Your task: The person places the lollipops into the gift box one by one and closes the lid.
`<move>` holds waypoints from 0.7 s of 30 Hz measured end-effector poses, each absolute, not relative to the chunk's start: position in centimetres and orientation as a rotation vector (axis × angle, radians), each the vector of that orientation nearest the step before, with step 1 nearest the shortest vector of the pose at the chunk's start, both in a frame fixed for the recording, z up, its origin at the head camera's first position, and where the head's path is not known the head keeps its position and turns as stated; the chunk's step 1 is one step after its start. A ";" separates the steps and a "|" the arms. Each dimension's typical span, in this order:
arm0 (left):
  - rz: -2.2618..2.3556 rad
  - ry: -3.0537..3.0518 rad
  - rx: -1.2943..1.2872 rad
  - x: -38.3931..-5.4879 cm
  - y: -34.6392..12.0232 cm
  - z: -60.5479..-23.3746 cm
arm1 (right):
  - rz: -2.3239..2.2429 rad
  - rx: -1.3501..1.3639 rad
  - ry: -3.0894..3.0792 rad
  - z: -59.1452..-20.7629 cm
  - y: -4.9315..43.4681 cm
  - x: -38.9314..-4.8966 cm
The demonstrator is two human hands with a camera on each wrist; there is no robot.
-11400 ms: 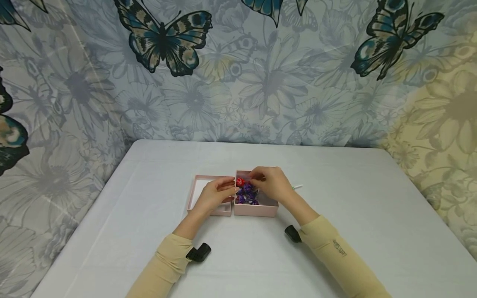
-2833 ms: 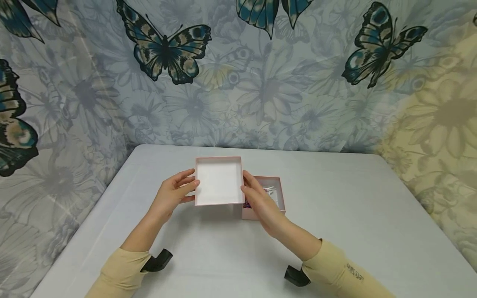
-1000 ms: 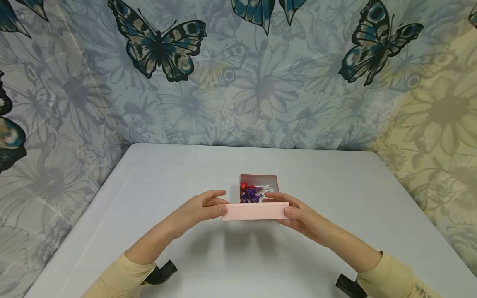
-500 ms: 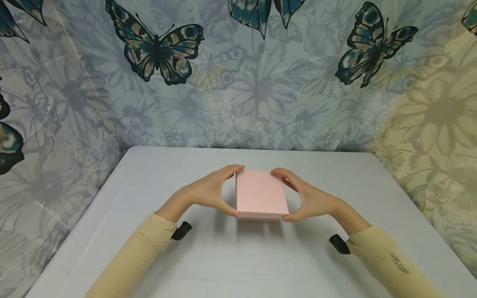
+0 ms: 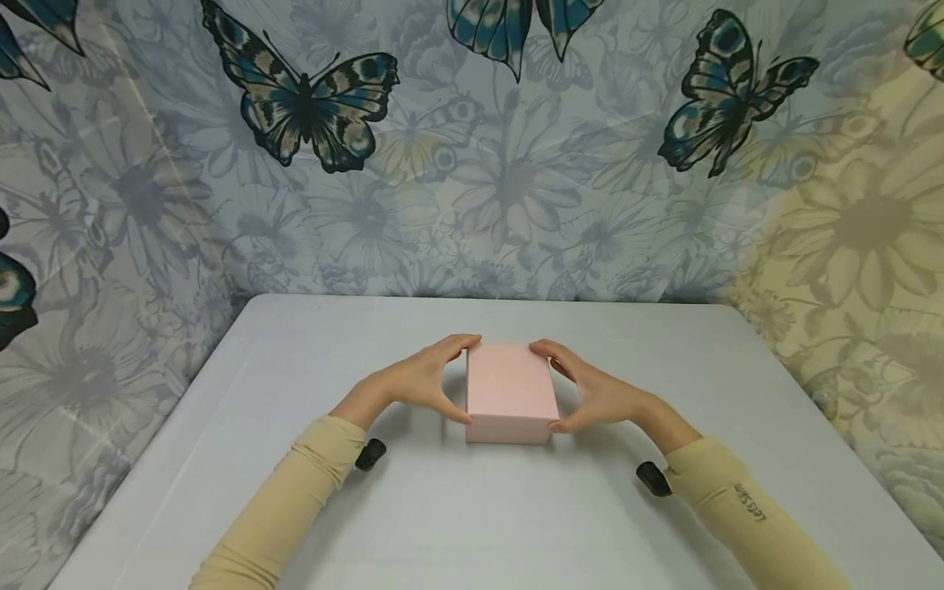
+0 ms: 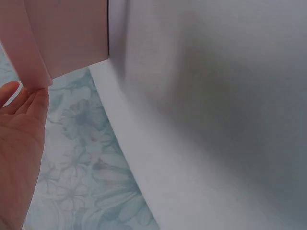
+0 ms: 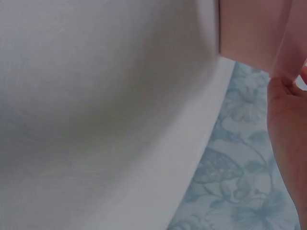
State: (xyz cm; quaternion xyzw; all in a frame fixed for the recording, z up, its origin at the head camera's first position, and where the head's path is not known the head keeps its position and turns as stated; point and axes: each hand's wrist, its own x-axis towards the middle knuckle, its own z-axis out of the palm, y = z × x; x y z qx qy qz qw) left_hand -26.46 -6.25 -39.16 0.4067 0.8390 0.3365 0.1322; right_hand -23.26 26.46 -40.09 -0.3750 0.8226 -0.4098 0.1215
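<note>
A pink box stands on the white table with its pink lid on top. My left hand grips the lid's left side, thumb at the front corner and fingers at the back corner. On the opposite side my right hand holds the lid the same way. Both wrist views show the lid's rim overlapping the upper part of the box walls, with fingertips on the lid's edge. The wrapped sweets inside are hidden by the lid.
A white cloth covers the table under the box. Behind it hangs a patterned wall covering with butterflies and flowers. Black wrist cameras, left and right, sit below the cuffs.
Earlier, sweets were arranged in the open box and the lid was picked up from its left. Both hands turned the lid over, set it on the box and lowered it further down.
</note>
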 end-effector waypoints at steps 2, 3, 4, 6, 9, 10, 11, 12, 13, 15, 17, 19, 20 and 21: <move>0.974 2.433 1.178 -26.5 -6.2 -39.4 | -1.188 -1.084 2.402 -40.3 26.5 -23.3; 0.977 2.427 1.179 -26.4 -6.2 -39.5 | -1.183 -1.073 2.404 -40.4 26.5 -23.3; 0.976 2.425 1.179 -26.4 -6.2 -39.7 | -1.177 -1.068 2.404 -40.5 26.5 -23.2; 0.974 2.420 1.178 -26.4 -6.2 -39.9 | -1.169 -1.058 2.407 -40.6 26.4 -23.2; 0.966 2.418 1.169 -26.2 -6.2 -40.2 | -1.166 -1.043 2.406 -40.9 26.4 -23.1; 0.958 2.420 1.164 -26.2 -6.3 -40.3 | -1.164 -1.041 2.405 -41.0 26.4 -23.1; 0.954 2.418 1.158 -26.1 -6.3 -40.4 | -1.163 -1.040 2.403 -41.1 26.4 -23.1; 0.950 2.417 1.151 -26.1 -6.3 -40.5 | -1.161 -1.040 2.399 -41.2 26.4 -23.1; 0.942 2.420 1.147 -26.1 -6.3 -40.6 | -1.153 -1.039 2.401 -41.2 26.4 -23.1; 0.934 2.429 1.141 -26.1 -6.2 -40.7 | -1.139 -1.039 2.400 -41.2 26.4 -23.1; 0.939 2.436 1.126 -26.1 -6.2 -40.9 | -1.105 -1.016 2.418 -40.9 26.4 -23.0; 0.945 2.428 1.113 -26.0 -6.2 -41.0 | -1.061 -0.961 2.447 -40.4 26.3 -22.9; 0.955 2.424 1.106 -26.0 -6.2 -41.0 | -1.057 -0.930 2.456 -40.2 26.3 -22.8; 0.981 2.415 1.086 -25.9 -6.2 -40.9 | -1.062 -0.904 2.469 -39.9 26.3 -22.8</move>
